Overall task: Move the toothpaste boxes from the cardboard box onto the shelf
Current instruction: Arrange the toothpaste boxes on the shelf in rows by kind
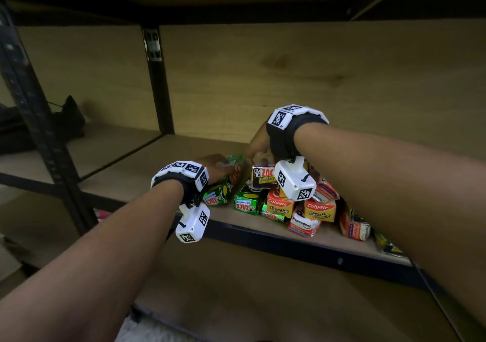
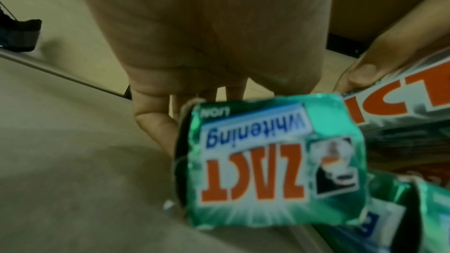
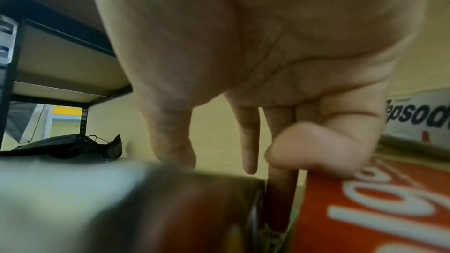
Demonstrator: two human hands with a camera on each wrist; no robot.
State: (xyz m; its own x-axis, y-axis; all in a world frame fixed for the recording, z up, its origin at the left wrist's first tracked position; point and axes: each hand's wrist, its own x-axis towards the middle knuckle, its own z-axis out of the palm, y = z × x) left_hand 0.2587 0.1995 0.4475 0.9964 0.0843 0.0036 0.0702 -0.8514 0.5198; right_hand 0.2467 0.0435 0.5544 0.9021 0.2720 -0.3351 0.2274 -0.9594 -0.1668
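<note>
While hands (image 1: 218,166) grip, creased glossy cardboard boxes (image 1: 280,204), wooden shelf (image 1: 147,162).

You can read "ZACT Whitening" and "LION" upside down on the green box (image 2: 272,163). The black box (image 1: 263,176) says "ZACT Smokers". Two orange boxes (image 1: 279,204) read "Colgate Kayu Sugi", and the white-and-red box (image 1: 303,225) "Pepsodent".

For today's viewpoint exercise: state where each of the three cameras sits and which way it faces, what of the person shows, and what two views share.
Head: on the head, looking down at the shelf; both forearms, left hand, right hand.
Left wrist: along the palm at the green Zact box.
Right wrist: along the fingers at a Colgate box.
Shared: the green Zact box, head and left wrist.
</note>
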